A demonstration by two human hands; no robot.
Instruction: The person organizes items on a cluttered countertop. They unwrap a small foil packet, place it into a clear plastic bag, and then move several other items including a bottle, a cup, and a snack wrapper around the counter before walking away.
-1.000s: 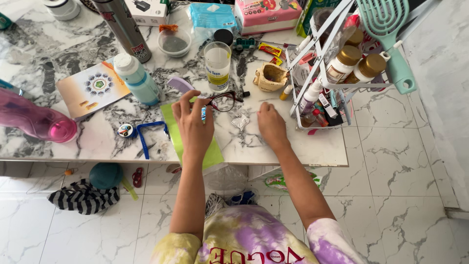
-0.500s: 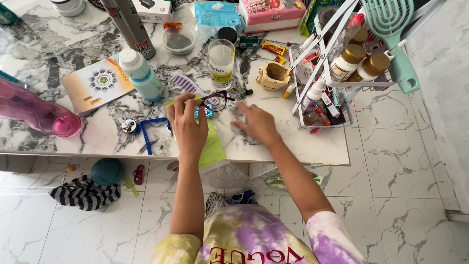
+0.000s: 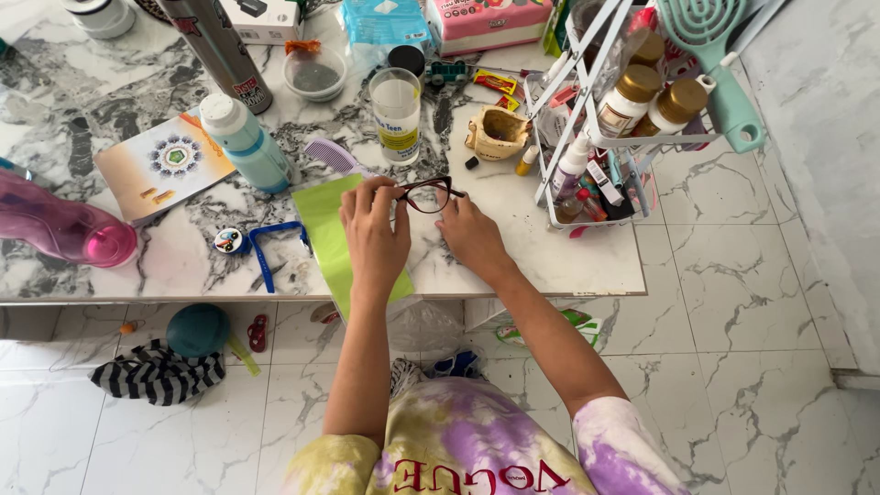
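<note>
Two hands working together: left hand (image 3: 374,234) pinching the dark-framed glasses (image 3: 429,194) just above the marble table (image 3: 568,257), right hand (image 3: 470,235) at the frame's lower edge, grip unclear, apparently steadying, beside the green pouch (image 3: 332,229).

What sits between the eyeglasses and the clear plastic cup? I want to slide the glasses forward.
In the head view, only bare marble table separates the eyeglasses from the clear plastic cup.
</note>
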